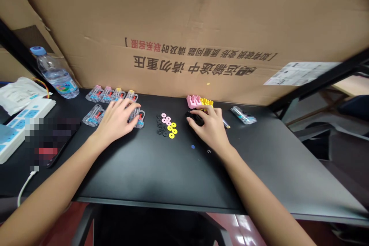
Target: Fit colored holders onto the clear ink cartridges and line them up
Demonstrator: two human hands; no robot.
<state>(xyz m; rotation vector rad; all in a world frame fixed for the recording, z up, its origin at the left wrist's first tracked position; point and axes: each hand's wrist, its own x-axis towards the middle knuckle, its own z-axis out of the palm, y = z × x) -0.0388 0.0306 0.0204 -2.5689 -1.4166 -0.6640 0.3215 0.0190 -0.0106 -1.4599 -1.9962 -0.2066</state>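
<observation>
My left hand (118, 120) lies with fingers spread over a row of small clear plastic mechanisms (93, 116) with red and blue parts inside. Its thumb touches the rightmost mechanism, and its palm hides others. A back row of similar pieces (107, 94) has pink and yellow tops. My right hand (210, 126) curls its thumb and fingers around black notched plastic parts (196, 117), partly hidden. Right behind them stand pink notched parts (193, 101) and yellow ones (206, 102). Between my hands lie small black rings (159, 125), pink rings (166, 119) and yellow rings (172, 130).
A large cardboard box (173, 15) walls off the table's back edge. At left are a water bottle (57, 73), a white power strip (25, 123) and a phone (65, 138) with a cable. A small clear packet (243, 115) and a blue disc (193, 147) lie near my right hand.
</observation>
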